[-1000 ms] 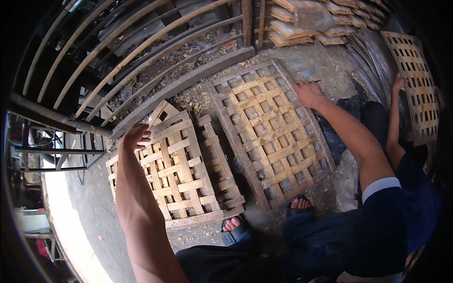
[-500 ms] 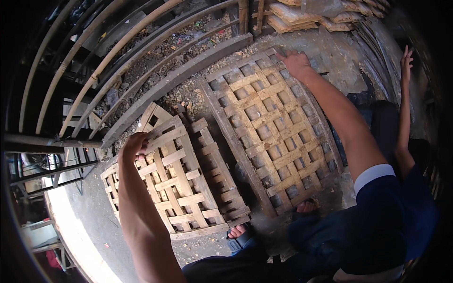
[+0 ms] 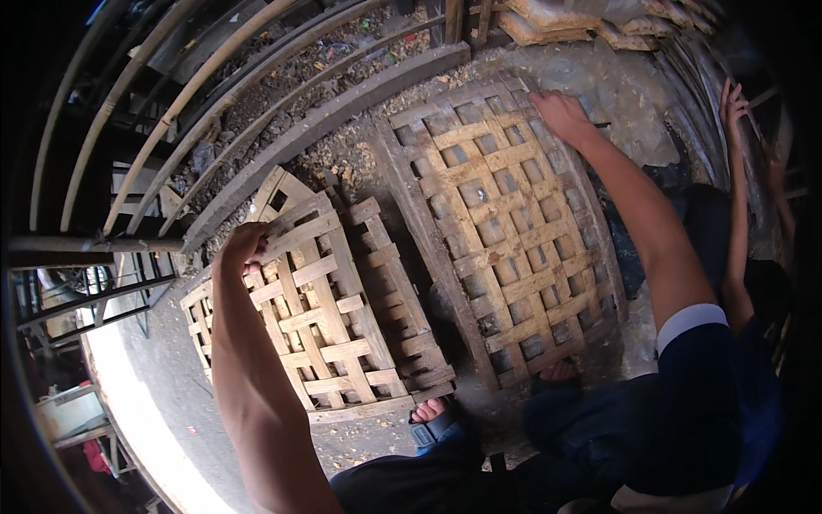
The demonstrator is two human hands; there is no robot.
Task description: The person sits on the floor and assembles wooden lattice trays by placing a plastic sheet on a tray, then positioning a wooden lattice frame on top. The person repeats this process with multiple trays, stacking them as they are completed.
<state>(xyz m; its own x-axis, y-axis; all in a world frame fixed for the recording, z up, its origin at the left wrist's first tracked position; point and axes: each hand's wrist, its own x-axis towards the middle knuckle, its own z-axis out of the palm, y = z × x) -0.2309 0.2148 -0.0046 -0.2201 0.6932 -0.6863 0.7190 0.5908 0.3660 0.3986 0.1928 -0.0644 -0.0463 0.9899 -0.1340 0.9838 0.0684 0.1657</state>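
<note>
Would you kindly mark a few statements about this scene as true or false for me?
1. The right hand is near the far right corner of the right lattice panel. True.
2. The left hand is at the same panel. False: the left hand is at the left lattice panel.
3. The cuff on the right arm is red. False: the cuff is white.
4. A co-worker's hand is raised at the picture's right. True.

Pale lattice panel (image 3: pixel 301 320): flat woven slats, wooden frame; left of centre, long edge slanting down to the right. Stained lattice panel (image 3: pixel 511 246): yellow-brown weave, soiled, darker worn frame; right of centre, similarly slanted.
</note>
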